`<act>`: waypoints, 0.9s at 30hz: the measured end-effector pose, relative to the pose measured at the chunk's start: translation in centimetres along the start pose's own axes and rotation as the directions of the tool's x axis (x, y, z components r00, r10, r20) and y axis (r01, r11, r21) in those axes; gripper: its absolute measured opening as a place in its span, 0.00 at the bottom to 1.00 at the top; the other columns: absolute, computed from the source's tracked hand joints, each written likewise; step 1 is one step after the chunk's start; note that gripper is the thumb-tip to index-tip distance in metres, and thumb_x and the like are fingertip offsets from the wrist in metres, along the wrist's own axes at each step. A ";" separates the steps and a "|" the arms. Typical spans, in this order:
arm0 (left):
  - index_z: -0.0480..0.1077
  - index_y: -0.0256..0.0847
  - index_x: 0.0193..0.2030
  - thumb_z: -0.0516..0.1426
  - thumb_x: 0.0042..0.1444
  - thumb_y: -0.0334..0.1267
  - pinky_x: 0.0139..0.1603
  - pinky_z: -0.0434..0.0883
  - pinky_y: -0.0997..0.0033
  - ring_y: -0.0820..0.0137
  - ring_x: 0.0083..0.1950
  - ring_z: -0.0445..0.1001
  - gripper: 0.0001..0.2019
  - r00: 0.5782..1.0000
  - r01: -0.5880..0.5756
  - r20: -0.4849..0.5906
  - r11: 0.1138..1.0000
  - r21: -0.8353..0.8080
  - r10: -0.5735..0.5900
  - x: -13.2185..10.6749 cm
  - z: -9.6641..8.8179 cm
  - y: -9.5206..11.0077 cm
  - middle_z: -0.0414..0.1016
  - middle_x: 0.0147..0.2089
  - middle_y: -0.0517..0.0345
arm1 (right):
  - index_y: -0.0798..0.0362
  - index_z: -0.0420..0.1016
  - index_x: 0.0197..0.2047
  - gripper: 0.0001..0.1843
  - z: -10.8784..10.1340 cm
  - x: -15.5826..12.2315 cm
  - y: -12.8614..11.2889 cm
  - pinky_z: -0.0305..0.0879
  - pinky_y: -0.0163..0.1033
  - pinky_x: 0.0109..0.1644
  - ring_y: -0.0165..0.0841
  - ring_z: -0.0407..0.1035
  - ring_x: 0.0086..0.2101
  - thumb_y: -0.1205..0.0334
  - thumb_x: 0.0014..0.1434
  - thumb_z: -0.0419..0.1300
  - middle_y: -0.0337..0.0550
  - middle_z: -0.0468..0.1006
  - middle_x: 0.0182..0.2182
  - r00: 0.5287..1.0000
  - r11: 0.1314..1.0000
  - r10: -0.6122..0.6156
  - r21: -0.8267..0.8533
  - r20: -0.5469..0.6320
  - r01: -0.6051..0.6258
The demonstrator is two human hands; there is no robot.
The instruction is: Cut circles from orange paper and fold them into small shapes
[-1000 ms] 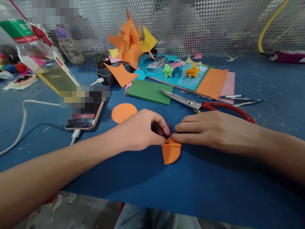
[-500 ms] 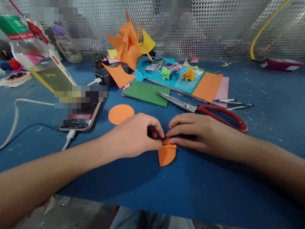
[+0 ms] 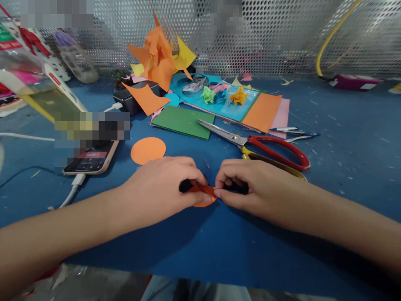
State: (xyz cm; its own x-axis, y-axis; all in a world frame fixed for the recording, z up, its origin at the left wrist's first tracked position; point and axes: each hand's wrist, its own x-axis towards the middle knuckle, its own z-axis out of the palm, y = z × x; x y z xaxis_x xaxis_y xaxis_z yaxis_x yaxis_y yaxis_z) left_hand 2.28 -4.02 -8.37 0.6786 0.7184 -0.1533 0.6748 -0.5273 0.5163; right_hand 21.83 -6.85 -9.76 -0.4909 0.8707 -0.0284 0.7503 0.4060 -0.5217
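Observation:
A small folded piece of orange paper (image 3: 202,201) is held low over the blue table, partly covered by fingers. My left hand (image 3: 171,182) pinches it from the left, thumb in front. At its right end, my right hand (image 3: 247,182) grips the edge between thumb and fingertips. Behind my left hand lies a flat orange paper circle (image 3: 148,151). Scissors (image 3: 233,137) with red and yellowish handles rest behind my right hand, blades pointing left.
Green paper sheets (image 3: 184,121), orange sheets (image 3: 263,113) and small folded paper figures (image 3: 238,96) lie farther back. Orange scraps (image 3: 158,56) pile on a black box (image 3: 134,104). At left are a charging phone (image 3: 94,159) and a tilted bottle (image 3: 46,98). Pens (image 3: 294,133) lie at right.
The orange paper has turned sideways, its rounded part no longer hanging toward me. My left hand now covers more of it, and my right fingers have curled into a pinch. The view has shifted right.

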 end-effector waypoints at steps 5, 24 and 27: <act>0.73 0.48 0.34 0.58 0.51 0.46 0.24 0.56 0.77 0.75 0.30 0.65 0.08 1.000 -0.004 0.005 1.000 0.008 0.004 0.2 0.2 0.0 0.71 0.34 0.64 | 0.51 0.75 0.31 0.02 0.0 -0.4 -0.2 0.56 0.31 0.28 0.27 0.64 0.25 0.66 0.51 0.61 0.36 0.72 0.26 0.995 0.999 -0.026 -0.039 -0.096 0.022; 0.71 0.47 0.31 0.59 0.47 0.45 0.25 0.57 0.75 0.73 0.31 0.66 0.07 0.996 0.077 0.037 0.997 0.020 -0.077 0.0 0.0 0.7 0.70 0.31 0.65 | 0.52 0.72 0.26 0.05 0.6 0.0 -0.1 0.54 0.29 0.25 0.24 0.60 0.22 0.71 0.49 0.58 0.32 0.68 0.22 0.998 0.993 0.009 0.120 -0.055 -0.002; 0.71 0.47 0.31 0.59 0.47 0.44 0.25 0.57 0.76 0.73 0.30 0.66 0.06 0.998 0.052 0.026 0.998 0.026 -0.052 -0.1 0.1 0.6 0.70 0.30 0.65 | 0.53 0.71 0.26 0.05 0.7 0.1 0.0 0.54 0.29 0.25 0.23 0.59 0.22 0.71 0.50 0.58 0.33 0.68 0.22 0.997 0.994 -0.042 0.093 -0.064 0.048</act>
State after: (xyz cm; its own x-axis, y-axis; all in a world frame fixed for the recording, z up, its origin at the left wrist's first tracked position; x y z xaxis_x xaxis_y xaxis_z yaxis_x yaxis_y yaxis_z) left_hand 2.62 -4.44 -8.16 0.6498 0.7328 -0.2022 0.7162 -0.5011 0.4857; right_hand 21.53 -6.95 -10.33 -0.4931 0.8687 0.0481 0.6812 0.4199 -0.5997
